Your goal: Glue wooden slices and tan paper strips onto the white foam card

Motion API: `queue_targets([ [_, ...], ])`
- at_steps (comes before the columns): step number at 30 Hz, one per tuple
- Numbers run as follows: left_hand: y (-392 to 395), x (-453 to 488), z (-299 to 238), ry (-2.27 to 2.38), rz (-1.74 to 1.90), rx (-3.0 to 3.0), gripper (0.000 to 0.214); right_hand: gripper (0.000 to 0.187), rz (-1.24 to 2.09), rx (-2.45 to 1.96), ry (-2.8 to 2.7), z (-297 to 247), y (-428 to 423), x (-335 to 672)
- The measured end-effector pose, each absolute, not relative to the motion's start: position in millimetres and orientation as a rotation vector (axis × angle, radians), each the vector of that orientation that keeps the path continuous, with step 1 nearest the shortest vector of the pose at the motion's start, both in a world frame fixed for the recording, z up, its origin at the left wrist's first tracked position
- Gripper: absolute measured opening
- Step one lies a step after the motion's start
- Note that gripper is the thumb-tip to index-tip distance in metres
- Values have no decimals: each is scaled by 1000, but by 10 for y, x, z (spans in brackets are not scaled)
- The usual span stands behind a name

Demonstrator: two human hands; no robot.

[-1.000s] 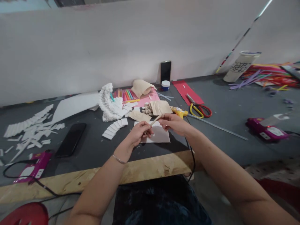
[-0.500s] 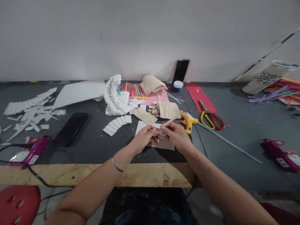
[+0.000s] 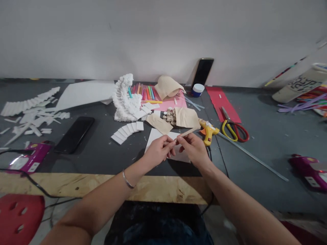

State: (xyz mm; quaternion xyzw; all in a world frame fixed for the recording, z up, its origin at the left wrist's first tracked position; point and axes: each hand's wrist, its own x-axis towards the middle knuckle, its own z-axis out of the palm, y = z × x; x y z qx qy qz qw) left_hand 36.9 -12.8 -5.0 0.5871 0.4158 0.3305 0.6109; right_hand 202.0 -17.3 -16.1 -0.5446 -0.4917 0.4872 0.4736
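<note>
Through the head camera I see two bare hands close together above a white sheet (image 3: 151,140) on a dark table (image 3: 125,163). Between them is a tan strip (image 3: 189,131).

I judge the strip to be very light, perhaps paper or thin cloth: soft enough to crease under a hard squeeze, dry rather than slippery, and not brittle. I would take it by a gentle fingertip pinch near its ends, leaving the middle unpressed.

The left hand (image 3: 160,148) has thumb and forefinger closed on the strip's near end, its other fingers loosely curled. The right hand (image 3: 195,148) pinches a little farther along, thumb on top; I cannot tell how firmly either grips.

The strip looks narrow, pale and matte, fairly straight, slanting up and rightward beyond the right thumb. Whether it is rolled or folded, I cannot make out. Its free end lies between a tan piece (image 3: 187,117) and a yellow glue gun (image 3: 211,132).
</note>
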Motion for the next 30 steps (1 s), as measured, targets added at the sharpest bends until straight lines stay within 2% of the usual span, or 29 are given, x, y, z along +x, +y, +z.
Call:
queue_targets([
  [12, -119, 315, -4, 931, 938, 1650, 11, 40, 1489, -1139, -881, -121, -125, 2049],
  [18, -77, 268, 32, 949, 929, 1860, 12, 41, 1526, -1123, -879, -108, -138, 2026],
  [30, -18, 225, 135, 972, 759, 2056, 13, 32, 1320, -1195, -1103, -174, -138, 2064],
])
